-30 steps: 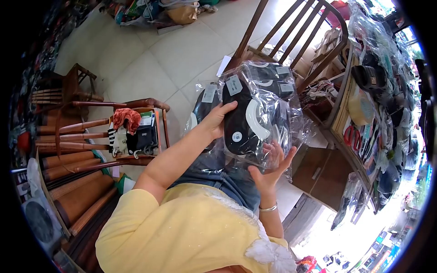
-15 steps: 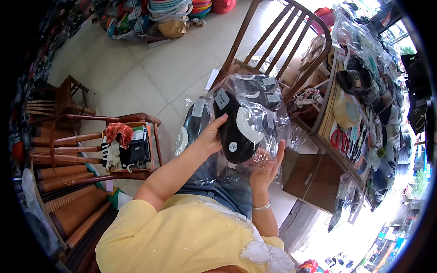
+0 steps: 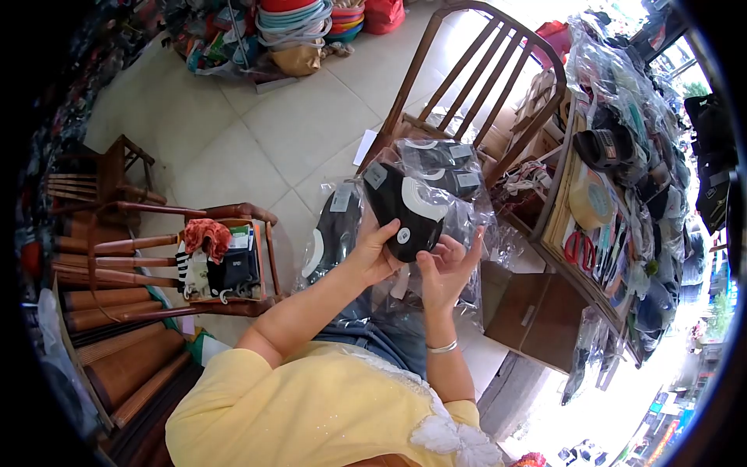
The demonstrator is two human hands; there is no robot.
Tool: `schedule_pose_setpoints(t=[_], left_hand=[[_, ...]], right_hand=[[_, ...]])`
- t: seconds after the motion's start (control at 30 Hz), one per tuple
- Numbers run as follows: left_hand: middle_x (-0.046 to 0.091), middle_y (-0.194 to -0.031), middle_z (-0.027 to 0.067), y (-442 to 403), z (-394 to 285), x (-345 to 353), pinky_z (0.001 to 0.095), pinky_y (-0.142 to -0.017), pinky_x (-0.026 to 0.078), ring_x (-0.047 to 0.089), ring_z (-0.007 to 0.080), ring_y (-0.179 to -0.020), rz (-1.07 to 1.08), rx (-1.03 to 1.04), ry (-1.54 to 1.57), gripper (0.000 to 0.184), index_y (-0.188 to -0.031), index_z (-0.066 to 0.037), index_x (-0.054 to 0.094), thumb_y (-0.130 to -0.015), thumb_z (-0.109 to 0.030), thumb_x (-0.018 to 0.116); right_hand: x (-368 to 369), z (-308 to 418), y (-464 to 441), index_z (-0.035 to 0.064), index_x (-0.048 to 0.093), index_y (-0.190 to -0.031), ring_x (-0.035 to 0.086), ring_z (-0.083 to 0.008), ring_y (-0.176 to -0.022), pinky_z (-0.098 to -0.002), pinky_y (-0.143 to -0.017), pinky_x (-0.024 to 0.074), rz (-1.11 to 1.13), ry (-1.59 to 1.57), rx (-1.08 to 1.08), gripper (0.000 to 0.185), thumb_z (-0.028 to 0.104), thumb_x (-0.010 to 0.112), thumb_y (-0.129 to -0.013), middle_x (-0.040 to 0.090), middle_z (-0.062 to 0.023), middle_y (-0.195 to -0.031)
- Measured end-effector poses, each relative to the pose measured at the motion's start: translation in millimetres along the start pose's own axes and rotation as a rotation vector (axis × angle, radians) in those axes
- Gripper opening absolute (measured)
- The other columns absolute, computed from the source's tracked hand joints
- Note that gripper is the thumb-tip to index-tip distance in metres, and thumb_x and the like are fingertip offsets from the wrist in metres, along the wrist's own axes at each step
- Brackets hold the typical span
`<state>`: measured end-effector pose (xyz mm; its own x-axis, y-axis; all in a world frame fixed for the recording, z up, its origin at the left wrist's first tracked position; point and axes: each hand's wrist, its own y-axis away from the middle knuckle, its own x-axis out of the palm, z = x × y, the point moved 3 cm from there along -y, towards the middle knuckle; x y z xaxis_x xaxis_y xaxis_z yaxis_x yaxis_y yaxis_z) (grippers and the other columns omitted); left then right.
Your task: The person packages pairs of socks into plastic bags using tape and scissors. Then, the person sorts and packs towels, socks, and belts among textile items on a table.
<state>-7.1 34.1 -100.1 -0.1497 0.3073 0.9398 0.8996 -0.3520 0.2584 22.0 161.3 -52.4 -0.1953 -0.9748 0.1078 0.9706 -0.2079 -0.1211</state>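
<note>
Black piece (image 3: 393,204), near edge: left hand (image 3: 377,255), right hand (image 3: 447,274); floor (image 3: 272,132) beyond.

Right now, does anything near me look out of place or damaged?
Only the crumpled orange-red cloth looks untidy, bunched beside flatter dark fabric on the brown wooden chair to your left. The black elongated item with a white curved band shows no visible damage.

Yellow short-sleeved top (image 3: 303,420), tiny sparkles scattered on front. White lacy trim (image 3: 416,380) slants down right side, far to near; big white fabric flower (image 3: 451,436) near right. Blue denim bottoms (image 3: 381,338) at far hem. Plain silver-coloured bangle (image 3: 443,347), right wrist.
</note>
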Motion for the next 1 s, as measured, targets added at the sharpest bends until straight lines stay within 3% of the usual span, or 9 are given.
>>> schedule_pose_setpoints(t=[0.13, 0.3, 0.4, 0.5, 0.6, 0.63, 0.73, 0.87, 1.0], left_hand=[[0.057, -0.123, 0.0123, -2, 1, -18, 0.0441, -0.098, 0.048, 0.057, 0.0259, -0.114, -0.04, -0.018, 0.035, 0.041, -0.129, -0.008, 0.046, -0.091, -0.02, 0.059], [0.054, -0.13, 0.0107, -12, 1, -17, 0.0542, -0.105, 0.036, 0.051, 0.0287, -0.121, 0.169, 0.011, 0.119, 0.051, -0.132, -0.011, 0.045, -0.088, -0.026, 0.063], [0.055, -0.13, 0.0091, -21, 0, -11, 0.0524, -0.106, 0.035, 0.051, 0.0281, -0.121, 0.263, 0.013, 0.264, 0.043, -0.126, -0.009, 0.052, -0.087, -0.024, 0.063], [0.059, -0.122, 0.0076, -24, 5, -10, 0.0542, -0.108, 0.03, 0.052, 0.0257, -0.119, 0.377, -0.051, 0.339, 0.039, -0.124, -0.01, 0.054, -0.087, -0.02, 0.063], [0.059, -0.122, 0.0065, -28, 11, -3, 0.0473, -0.108, 0.032, 0.049, 0.0261, -0.122, 0.733, -0.113, 0.446, 0.053, -0.132, -0.011, 0.045, -0.086, -0.027, 0.065], [0.059, -0.118, 0.004, -21, 8, 5, 0.0591, -0.109, 0.023, 0.052, 0.0203, -0.115, 0.708, -0.141, 0.392, 0.053, -0.13, -0.013, 0.048, -0.088, -0.045, 0.057], [0.051, -0.13, 0.0066, -11, 0, -13, 0.0486, -0.105, 0.036, 0.053, 0.0214, -0.116, 0.21, -0.186, 0.148, 0.059, -0.138, -0.015, 0.041, -0.089, -0.044, 0.056], [0.044, -0.138, 0.0073, 24, -25, -92, 0.0407, -0.1, 0.043, 0.049, 0.0213, -0.121, 0.301, 0.028, -0.265, 0.06, -0.141, -0.014, 0.036, -0.09, -0.041, 0.055], [0.032, -0.147, 0.0067, 61, -47, -103, 0.0342, -0.095, 0.044, 0.043, 0.0226, -0.127, -0.041, 0.451, -1.04, 0.08, -0.14, -0.012, 0.036, -0.069, -0.001, 0.072]], right_hand=[[-2, -2, -1, 0.0102, 0.011, -0.148, 0.056, -0.0131, -0.089, -0.0254, -0.075, 0.0475, 0.009, -0.153, 0.117, 0.093, 0.017, 0.074, -0.081, 0.059, -0.0096, -0.105], [-8, 24, 11, 0.0138, -0.001, -0.149, 0.047, -0.035, -0.123, -0.0443, -0.103, 0.0362, 0.175, -0.461, -0.097, 0.123, 0.088, 0.043, -0.061, 0.049, -0.0222, -0.132], [-7, 28, 17, 0.0131, -0.005, -0.149, 0.05, -0.0351, -0.119, -0.045, -0.102, 0.0373, 0.196, -0.242, -0.268, 0.109, 0.04, 0.074, -0.079, 0.057, -0.0182, -0.122], [-6, 21, 13, 0.0141, -0.002, -0.149, 0.055, -0.0311, -0.115, -0.0444, -0.101, 0.0367, 0.112, -0.265, -0.171, 0.101, 0.001, 0.07, -0.08, 0.063, -0.0145, -0.105], [6, 27, 9, 0.013, -0.005, -0.149, 0.059, -0.0333, -0.109, -0.0394, -0.096, 0.0425, 0.259, -0.276, -0.291, 0.097, -0.006, 0.064, -0.082, 0.064, -0.0091, -0.091], [10, 27, 11, 0.0102, 0.005, -0.149, 0.061, -0.0328, -0.105, -0.0413, -0.096, 0.0427, 0.29, -0.157, -0.389, 0.093, -0.009, 0.063, -0.079, 0.065, -0.0099, -0.091], [15, 25, 8, 0.0088, 0.019, -0.146, 0.063, -0.0298, -0.104, -0.0437, -0.096, 0.0422, 0.519, 0.194, -0.497, 0.085, -0.011, 0.062, -0.076, 0.066, -0.0096, -0.09], [23, -9, 13, 0.0072, 0.025, -0.144, 0.064, -0.0274, -0.102, -0.0439, -0.097, 0.0417, 0.681, 0.323, -0.481, 0.08, -0.011, 0.062, -0.076, 0.067, -0.0075, -0.089], [19, -31, 30, 0.0045, 0.027, -0.143, 0.064, -0.0256, -0.102, -0.0399, -0.097, 0.0416, 0.617, 0.169, -0.228, 0.075, -0.007, 0.063, -0.078, 0.068, -0.006, -0.09]])
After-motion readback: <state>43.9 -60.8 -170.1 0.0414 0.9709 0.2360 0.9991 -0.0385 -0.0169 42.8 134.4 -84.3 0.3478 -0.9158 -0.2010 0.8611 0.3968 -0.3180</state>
